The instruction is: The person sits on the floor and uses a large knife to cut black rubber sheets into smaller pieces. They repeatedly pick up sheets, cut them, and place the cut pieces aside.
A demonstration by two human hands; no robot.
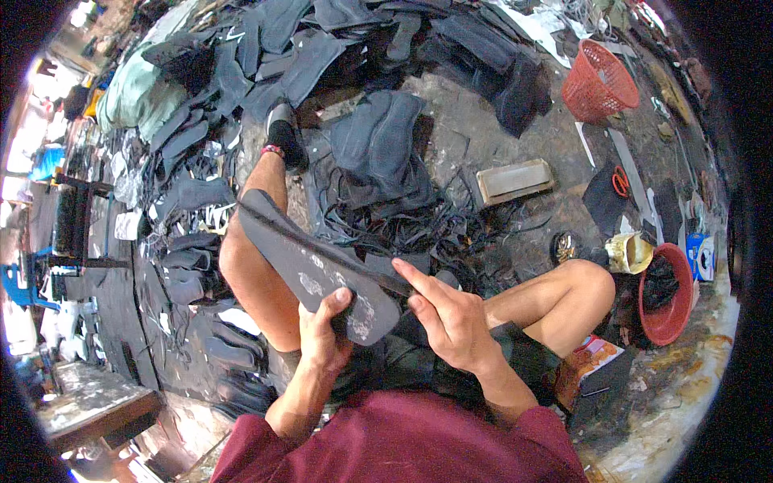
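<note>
My left hand [324,332] grips a dark grey shoe sole [302,256] near its heel end, thumb laid on the upper face. Pale smudges mark that face, and the sole slants away to the upper left above my lap. At its right edge is my right hand [460,328], index finger stretched along a dark narrow strip and the other fingers curled in. Whatever those fingers close on is hidden. Beyond my hands lies a stack of dark sole-shaped sheets [374,133], with a tangle of thin black offcuts [403,213] on its near side.
Many dark soles [306,64] are heaped at the far side. On the right are a red mesh basket [596,84], red-handled scissors [620,182], a pale rectangular block [515,182], a yellowish container [630,253] and a red basin [683,310]. A wooden bench [113,414] stands at the left.
</note>
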